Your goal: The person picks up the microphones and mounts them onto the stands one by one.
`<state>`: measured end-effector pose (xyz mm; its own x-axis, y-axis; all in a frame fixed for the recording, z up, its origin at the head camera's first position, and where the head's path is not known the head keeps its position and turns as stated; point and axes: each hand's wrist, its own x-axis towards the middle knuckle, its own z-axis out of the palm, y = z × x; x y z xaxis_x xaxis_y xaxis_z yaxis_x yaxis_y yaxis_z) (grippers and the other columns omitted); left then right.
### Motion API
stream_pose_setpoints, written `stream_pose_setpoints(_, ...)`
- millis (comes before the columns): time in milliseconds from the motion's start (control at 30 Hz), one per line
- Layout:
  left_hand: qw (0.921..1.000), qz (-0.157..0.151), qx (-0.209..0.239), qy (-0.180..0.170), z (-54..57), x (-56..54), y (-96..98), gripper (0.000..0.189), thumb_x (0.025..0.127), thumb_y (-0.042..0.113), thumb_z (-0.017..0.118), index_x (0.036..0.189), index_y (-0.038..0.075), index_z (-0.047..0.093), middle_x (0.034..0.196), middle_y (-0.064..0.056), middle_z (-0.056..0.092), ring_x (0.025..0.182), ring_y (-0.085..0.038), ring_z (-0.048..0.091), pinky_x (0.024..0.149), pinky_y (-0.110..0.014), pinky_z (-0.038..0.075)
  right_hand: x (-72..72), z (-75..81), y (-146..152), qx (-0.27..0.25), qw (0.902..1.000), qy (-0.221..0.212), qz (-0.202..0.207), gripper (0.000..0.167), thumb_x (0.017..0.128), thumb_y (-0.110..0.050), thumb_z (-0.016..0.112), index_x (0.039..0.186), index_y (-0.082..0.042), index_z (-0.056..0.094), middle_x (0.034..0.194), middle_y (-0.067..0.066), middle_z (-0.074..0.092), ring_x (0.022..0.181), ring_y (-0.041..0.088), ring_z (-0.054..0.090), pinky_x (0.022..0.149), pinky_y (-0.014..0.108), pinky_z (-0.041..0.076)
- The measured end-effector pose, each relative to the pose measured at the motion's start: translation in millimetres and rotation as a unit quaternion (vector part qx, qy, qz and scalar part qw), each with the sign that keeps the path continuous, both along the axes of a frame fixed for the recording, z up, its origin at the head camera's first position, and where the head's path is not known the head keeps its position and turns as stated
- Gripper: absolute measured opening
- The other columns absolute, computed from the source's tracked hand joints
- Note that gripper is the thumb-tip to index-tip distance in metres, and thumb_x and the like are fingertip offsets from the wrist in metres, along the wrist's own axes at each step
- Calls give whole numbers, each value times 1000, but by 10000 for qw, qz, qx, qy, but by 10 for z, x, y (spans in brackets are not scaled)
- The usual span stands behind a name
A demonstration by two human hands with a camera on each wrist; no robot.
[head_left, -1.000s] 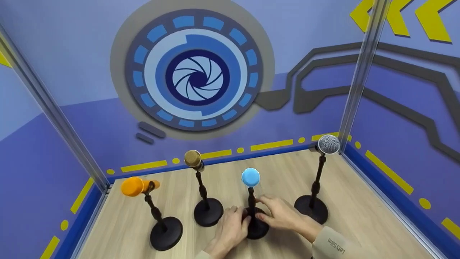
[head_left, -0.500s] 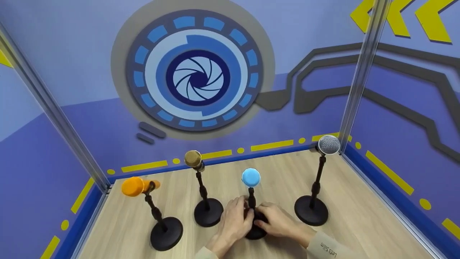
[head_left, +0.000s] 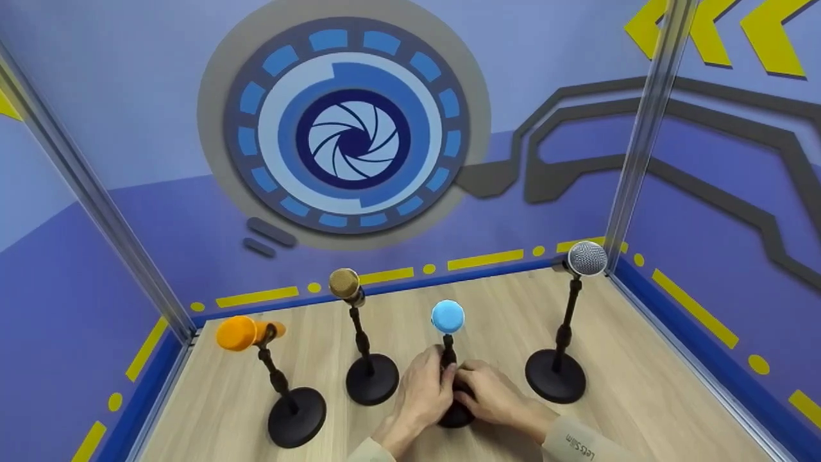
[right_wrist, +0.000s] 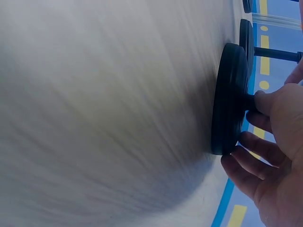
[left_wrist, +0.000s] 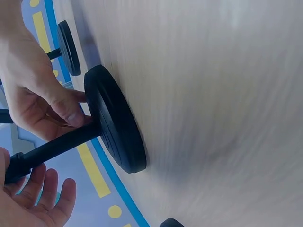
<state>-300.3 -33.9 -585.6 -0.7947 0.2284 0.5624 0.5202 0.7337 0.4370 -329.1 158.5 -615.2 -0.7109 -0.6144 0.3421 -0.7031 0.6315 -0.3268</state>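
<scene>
A microphone with a light blue head (head_left: 448,316) sits on a black microphone stand (left_wrist: 116,120) between the two hands. My left hand (head_left: 423,393) grips the stand's pole partway up, thumb against its near side; in the left wrist view this hand (left_wrist: 40,196) has its fingers curled beside the pole's collar. Lower down, my right hand (head_left: 492,393) pinches the pole just above the round base. From the right wrist view, the right hand (right_wrist: 279,146) has other fingers at the base's rim. Both hands partly hide the pole and base in the head view.
An orange microphone (head_left: 237,332) and a gold microphone (head_left: 345,283) stand on black stands at left. A silver microphone (head_left: 586,258) on its stand is at right. Patterned panels with metal posts (head_left: 632,147) border the wooden tabletop (head_left: 507,308).
My left hand has moved up and closer round the pole. The right hand has drawn in toward the lower pole, its fingers curling. The blue-headed microphone stays in place.
</scene>
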Motion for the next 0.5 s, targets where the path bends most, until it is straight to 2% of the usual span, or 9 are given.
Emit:
stream_pose_setpoints(367,9995,-122,178,-242,0,-23,-1,16,110,19,69,119,7,66,101,-4,71,89,-19,71,80,-38,60,15,-17,-13,97,9993,350,-125,24,101,-17,81,125,-11,81,110,3,75,98,21,71,86,41,60)
stream_pose_setpoints(500,9995,-158,195,-183,-6,-34,-1,18,111,22,69,119,6,65,100,-4,70,88,-18,70,79,-37,60,16,-27,-18,72,9988,480,-110,24,100,-16,82,123,-11,80,110,3,75,98,21,71,85,41,60)
